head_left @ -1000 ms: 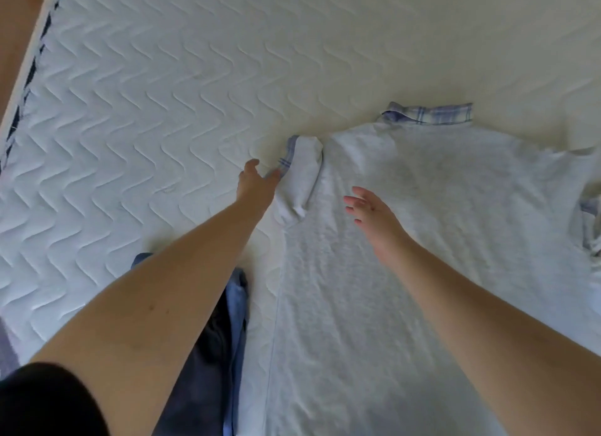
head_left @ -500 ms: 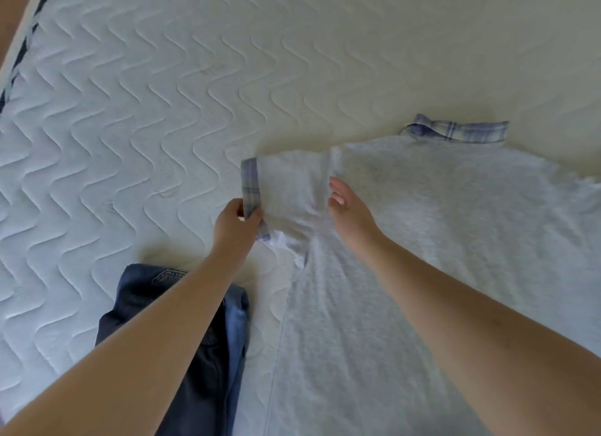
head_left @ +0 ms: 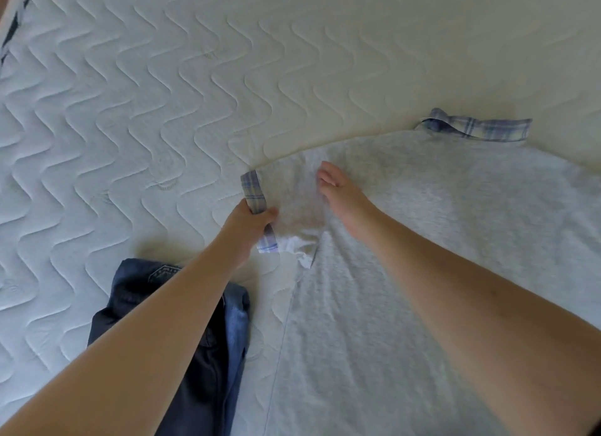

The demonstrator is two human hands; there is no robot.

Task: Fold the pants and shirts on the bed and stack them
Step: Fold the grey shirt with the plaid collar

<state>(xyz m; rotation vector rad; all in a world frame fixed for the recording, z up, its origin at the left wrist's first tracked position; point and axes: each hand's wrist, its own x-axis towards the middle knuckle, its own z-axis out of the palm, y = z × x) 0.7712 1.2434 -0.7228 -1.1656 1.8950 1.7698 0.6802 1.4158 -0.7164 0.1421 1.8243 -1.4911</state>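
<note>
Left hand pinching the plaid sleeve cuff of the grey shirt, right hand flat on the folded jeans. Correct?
Not quite. The head view shows the right hand resting on the light grey plaid-trimmed shirt, not the folded dark blue jeans. The left hand does pinch the plaid sleeve cuff.

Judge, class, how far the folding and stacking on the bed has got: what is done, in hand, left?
Done: the dark pants look folded, lying on the mattress. In hand: the grey shirt lies spread out; the left hand grips its plaid sleeve cuff, and the right hand rests on the shoulder. Left: folding the shirt's body and stacking it with the pants.
</note>
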